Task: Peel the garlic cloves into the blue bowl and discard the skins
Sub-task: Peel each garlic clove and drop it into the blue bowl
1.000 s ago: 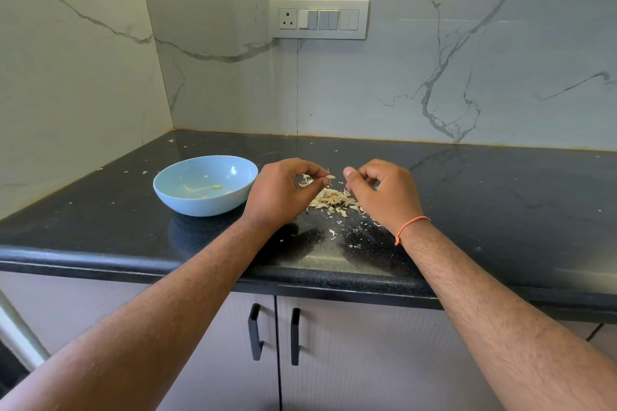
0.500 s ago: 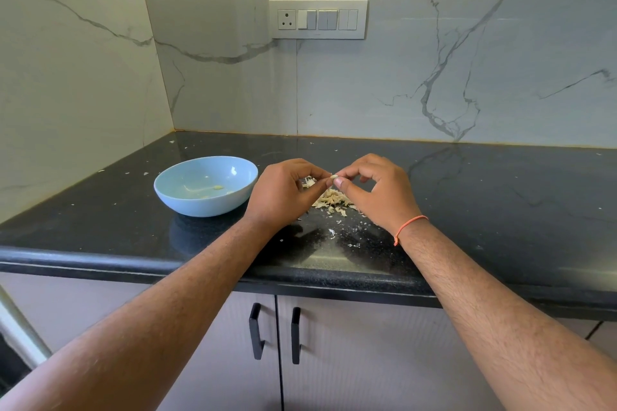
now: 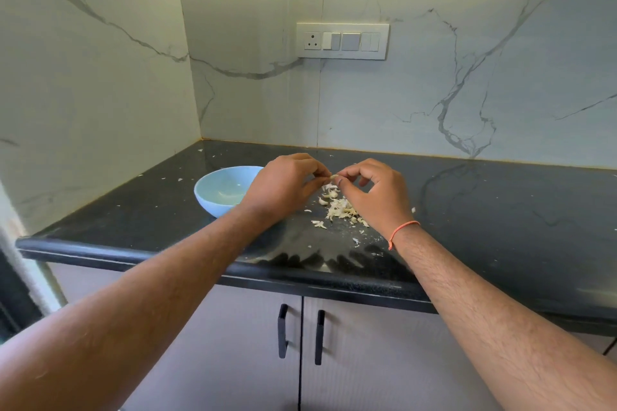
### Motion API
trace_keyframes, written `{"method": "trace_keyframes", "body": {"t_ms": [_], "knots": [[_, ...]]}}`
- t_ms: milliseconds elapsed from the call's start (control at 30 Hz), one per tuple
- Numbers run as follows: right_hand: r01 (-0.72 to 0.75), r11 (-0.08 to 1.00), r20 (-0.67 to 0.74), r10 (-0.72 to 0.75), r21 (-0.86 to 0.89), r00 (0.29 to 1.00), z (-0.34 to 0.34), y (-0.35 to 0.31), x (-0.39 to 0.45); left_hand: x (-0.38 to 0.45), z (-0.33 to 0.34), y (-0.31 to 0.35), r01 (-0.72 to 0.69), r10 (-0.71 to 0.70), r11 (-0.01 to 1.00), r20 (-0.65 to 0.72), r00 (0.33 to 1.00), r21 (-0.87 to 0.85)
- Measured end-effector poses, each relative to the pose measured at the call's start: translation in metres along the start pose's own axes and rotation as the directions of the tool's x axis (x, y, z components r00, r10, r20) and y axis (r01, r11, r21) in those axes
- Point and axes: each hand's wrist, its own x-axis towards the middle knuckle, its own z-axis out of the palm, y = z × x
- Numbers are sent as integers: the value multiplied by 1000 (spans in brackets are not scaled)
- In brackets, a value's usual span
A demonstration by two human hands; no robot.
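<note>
Both hands, left hand [image 3: 283, 185] and right hand [image 3: 375, 192], hover fingertip-to-fingertip, each grip pinching 1 garlic clove [image 3: 333, 176]

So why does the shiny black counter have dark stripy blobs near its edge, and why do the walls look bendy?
In the head view, the glossy black stone counter mirrors things, so the blobs look like dim reflections or shadows of the left hand and right hand; the wide-angle lens curves the white marble walls and stretches the picture's edges; the forearms nearest the camera look slightly soft.
</note>
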Motion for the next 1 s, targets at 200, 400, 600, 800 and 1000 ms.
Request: {"method": "trace_keyframes", "body": {"t_ms": [200, 400, 600, 800, 1000], "knots": [[-66, 998, 132, 65, 2, 989, 51, -44, 16, -26, -57, -41, 77, -96, 978, 93, 991, 192], [9, 970, 333, 74, -241, 940, 86, -74, 31, -48, -85, -65, 166, -190, 959, 87, 978, 228], [-16, 950, 267, 104, -312, 958, 63, -69, 32, -46, -79, -57, 174, -189, 967, 69, 980, 186], [-23, 889, 345, 201, -458, 917, 7, -25, 25, -22, -47, -9, 115, -130, 988, 154, 979, 102], [84, 831, 644, 357, -549, 677, -33, 18, 17, 7, 7, 30, 13, -86, 989, 498, 863, 149]]}}
